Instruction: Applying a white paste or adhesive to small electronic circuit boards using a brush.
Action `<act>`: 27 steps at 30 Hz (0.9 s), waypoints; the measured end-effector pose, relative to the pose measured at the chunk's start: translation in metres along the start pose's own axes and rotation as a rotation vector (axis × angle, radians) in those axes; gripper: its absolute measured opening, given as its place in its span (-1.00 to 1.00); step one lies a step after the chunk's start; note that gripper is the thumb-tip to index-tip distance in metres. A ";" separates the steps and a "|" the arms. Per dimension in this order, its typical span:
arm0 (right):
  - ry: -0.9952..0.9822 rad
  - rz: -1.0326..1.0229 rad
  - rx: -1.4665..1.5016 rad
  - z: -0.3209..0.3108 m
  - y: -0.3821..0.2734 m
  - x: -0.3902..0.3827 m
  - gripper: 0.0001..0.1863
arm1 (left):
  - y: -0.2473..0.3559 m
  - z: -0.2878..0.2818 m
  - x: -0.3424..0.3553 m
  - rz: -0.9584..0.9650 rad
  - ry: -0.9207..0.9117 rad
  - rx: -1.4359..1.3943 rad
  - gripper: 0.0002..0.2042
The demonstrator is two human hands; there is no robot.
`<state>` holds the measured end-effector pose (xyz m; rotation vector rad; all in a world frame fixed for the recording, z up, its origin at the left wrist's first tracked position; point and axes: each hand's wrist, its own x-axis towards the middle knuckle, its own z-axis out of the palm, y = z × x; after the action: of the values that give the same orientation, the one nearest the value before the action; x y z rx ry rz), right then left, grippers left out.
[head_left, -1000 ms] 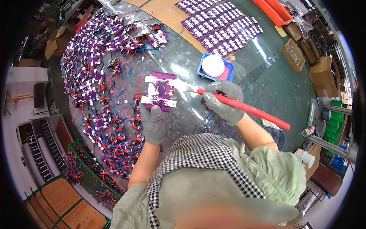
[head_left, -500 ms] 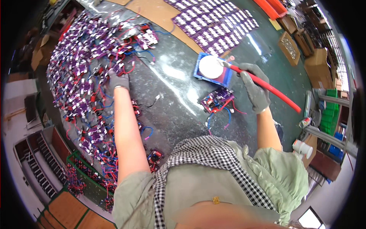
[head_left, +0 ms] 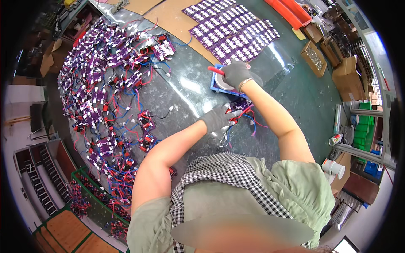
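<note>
My right hand [head_left: 238,75], in a grey glove, is closed round a red rod-like handle [head_left: 216,71] that juts out to the left; its working end is hidden. This hand is above a blue tray [head_left: 230,91] holding a round white container [head_left: 220,82], which it partly covers. Just below, my left hand [head_left: 217,118], gloved too, has its fingers spread at the left edge of a purple circuit board [head_left: 241,105] with red and blue wires. The fingertips seem to touch the board. Whether they grip any part of it is hard to see.
A large heap of wired purple boards [head_left: 97,80] covers the table's left side. Rows of purple boards with white connectors [head_left: 232,31] lie at the back. An orange-red bin [head_left: 291,12], an open carton of small parts [head_left: 314,59] and a cardboard box [head_left: 350,80] stand right.
My left hand has moved right, from the heap to the board near the tray. My right hand has shifted left over the white container, and the red handle now points left.
</note>
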<state>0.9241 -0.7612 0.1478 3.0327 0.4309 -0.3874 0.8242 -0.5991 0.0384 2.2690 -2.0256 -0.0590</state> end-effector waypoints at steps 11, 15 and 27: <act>0.167 0.000 0.182 0.008 0.029 -0.024 -0.77 | -0.004 -0.034 -0.060 -0.332 -0.036 -0.239 -0.89; 0.249 0.001 0.376 0.012 0.051 -0.036 -0.74 | 0.019 -0.066 -0.102 -0.827 0.489 -0.723 -0.85; 0.384 -0.152 1.625 -0.045 0.028 -0.105 -0.64 | 0.044 -0.152 -0.124 -0.854 1.152 -1.696 -0.51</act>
<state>0.8449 -0.8120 0.2188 4.7252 0.5069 -0.1298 0.7814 -0.4738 0.1894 1.1337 -0.0049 -0.2846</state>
